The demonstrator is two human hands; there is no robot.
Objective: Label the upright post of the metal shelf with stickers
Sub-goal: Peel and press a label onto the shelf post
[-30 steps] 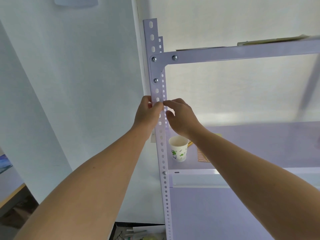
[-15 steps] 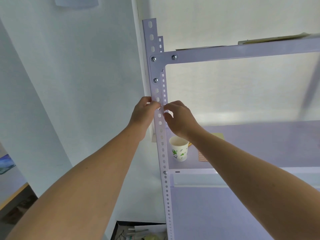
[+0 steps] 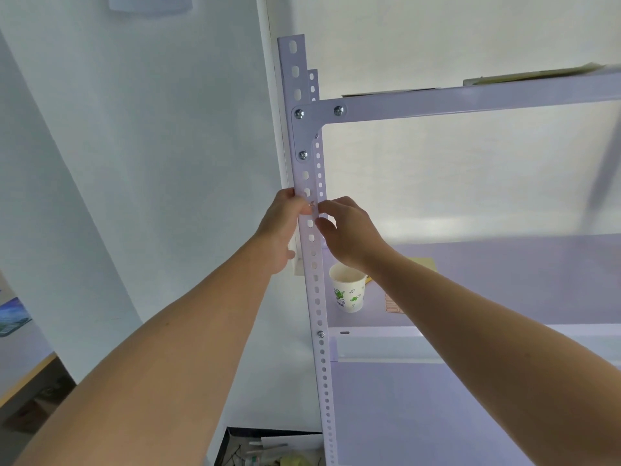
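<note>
Pinching from both sides, the left hand (image 3: 284,227) curls its fingers round the nine o'clock edge of the upright post (image 3: 317,297), its thumb pressing a small sticker (image 3: 312,205) onto the post's face. The right hand (image 3: 351,235) nips the sticker's three o'clock edge between forefinger and thumb. The post runs from twelve to six o'clock. At five o'clock from the hands, a paper cup (image 3: 347,290) stands on the shelf board (image 3: 537,280).

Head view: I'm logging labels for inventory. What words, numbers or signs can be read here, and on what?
Nothing reads clearly.
Paper cup: green print, too small to read.
Orange card beside it: marks too blurred.
Sticker at the upright post: too small.
</note>
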